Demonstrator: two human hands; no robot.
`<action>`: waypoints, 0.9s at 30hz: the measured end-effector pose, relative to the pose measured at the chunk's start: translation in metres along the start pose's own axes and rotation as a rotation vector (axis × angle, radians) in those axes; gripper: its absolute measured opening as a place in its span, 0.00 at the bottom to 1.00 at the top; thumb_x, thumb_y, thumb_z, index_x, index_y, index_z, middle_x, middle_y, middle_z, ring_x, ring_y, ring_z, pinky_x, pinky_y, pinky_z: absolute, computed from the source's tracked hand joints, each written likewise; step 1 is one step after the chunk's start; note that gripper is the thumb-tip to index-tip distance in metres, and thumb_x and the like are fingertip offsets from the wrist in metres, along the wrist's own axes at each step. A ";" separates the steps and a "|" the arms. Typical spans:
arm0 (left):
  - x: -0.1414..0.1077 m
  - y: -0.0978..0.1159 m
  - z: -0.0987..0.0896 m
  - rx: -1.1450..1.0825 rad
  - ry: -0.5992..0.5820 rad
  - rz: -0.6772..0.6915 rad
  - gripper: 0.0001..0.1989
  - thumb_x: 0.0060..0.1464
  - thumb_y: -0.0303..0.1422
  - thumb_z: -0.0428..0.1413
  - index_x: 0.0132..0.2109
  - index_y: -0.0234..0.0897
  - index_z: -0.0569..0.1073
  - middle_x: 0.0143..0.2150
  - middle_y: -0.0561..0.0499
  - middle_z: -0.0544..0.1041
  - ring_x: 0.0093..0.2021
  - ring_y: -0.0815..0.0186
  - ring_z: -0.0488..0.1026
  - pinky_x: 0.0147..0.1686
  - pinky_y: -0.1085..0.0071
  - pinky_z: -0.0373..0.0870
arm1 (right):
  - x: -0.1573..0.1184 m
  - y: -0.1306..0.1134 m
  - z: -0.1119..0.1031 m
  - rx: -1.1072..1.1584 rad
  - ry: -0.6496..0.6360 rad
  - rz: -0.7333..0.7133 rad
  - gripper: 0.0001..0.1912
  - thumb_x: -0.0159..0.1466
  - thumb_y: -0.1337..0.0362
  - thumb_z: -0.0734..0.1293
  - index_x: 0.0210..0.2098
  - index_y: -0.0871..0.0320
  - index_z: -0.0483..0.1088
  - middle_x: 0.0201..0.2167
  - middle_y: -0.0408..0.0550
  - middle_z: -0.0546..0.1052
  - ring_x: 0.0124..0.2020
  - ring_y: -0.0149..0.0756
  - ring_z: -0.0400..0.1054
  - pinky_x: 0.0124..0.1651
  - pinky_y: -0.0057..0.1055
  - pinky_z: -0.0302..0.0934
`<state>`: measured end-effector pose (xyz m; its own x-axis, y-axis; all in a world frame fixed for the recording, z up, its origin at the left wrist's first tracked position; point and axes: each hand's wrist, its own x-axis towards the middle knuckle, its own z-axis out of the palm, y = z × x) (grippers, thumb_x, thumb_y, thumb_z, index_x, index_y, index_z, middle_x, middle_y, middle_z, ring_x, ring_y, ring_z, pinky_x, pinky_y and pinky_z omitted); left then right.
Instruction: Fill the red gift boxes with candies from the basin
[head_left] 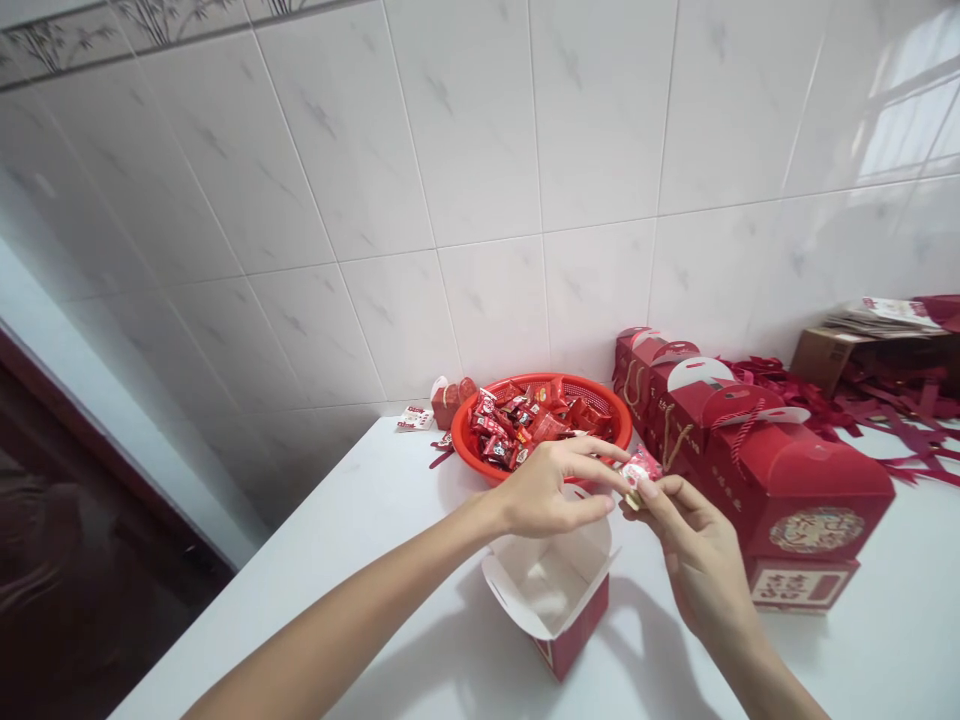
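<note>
My right hand (694, 535) pinches small wrapped candies (642, 466), with pink-red wrapping and a pale yellowish edge showing between thumb and fingers. Beside it, my left hand (555, 487) reaches across with its fingers stretched out, fingertips close to or touching the wrappers; nothing shows in its grasp. Below both hands an open red box (581, 632) stands upright with its white flaps spread. Its visible white inside shows no candy, though my left hand hides part of the far side. Just behind is a red plastic basket (459, 445) heaped with wrapped candies (525, 420).
Closed red gift boxes (817, 490) with rope handles line the right side of the white table (405, 560). Dark red ribbons (911, 430) and a cardboard box (825, 355) sit farther right. A small red box (445, 403) and a card (415, 418) lie near the tiled wall.
</note>
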<state>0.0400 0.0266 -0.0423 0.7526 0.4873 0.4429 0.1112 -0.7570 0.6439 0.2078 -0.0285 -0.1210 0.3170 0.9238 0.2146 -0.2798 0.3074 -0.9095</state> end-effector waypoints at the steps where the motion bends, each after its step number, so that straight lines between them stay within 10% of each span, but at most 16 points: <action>1: 0.000 0.001 0.000 -0.021 -0.021 -0.004 0.13 0.54 0.24 0.59 0.45 0.40 0.82 0.57 0.45 0.76 0.56 0.58 0.74 0.59 0.57 0.68 | 0.000 -0.002 0.001 0.038 0.015 0.014 0.20 0.51 0.48 0.78 0.26 0.56 0.72 0.26 0.42 0.74 0.32 0.33 0.68 0.40 0.29 0.64; 7: 0.007 -0.025 -0.034 -0.071 0.015 -0.209 0.13 0.60 0.30 0.56 0.50 0.36 0.80 0.50 0.43 0.81 0.49 0.59 0.79 0.50 0.62 0.75 | 0.001 -0.010 0.000 0.147 0.068 0.022 0.21 0.47 0.54 0.82 0.28 0.57 0.69 0.25 0.42 0.77 0.31 0.33 0.71 0.37 0.29 0.66; 13: 0.007 -0.074 -0.080 0.514 -0.099 -0.622 0.16 0.56 0.22 0.53 0.47 0.35 0.80 0.49 0.47 0.82 0.50 0.62 0.79 0.50 0.72 0.73 | 0.000 -0.009 0.002 0.165 0.056 0.036 0.28 0.46 0.57 0.82 0.43 0.54 0.71 0.31 0.44 0.80 0.30 0.33 0.72 0.32 0.28 0.65; 27: 0.039 -0.128 -0.065 0.723 -0.057 -0.715 0.21 0.57 0.25 0.59 0.57 0.32 0.71 0.62 0.38 0.71 0.60 0.54 0.71 0.58 0.56 0.68 | -0.003 -0.003 0.005 0.030 -0.079 -0.014 0.13 0.56 0.55 0.77 0.34 0.57 0.75 0.27 0.45 0.77 0.27 0.32 0.66 0.31 0.30 0.61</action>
<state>0.0126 0.1708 -0.0674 0.3838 0.9215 0.0599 0.8985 -0.3876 0.2062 0.2031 -0.0312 -0.1168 0.2492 0.9342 0.2553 -0.3037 0.3257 -0.8954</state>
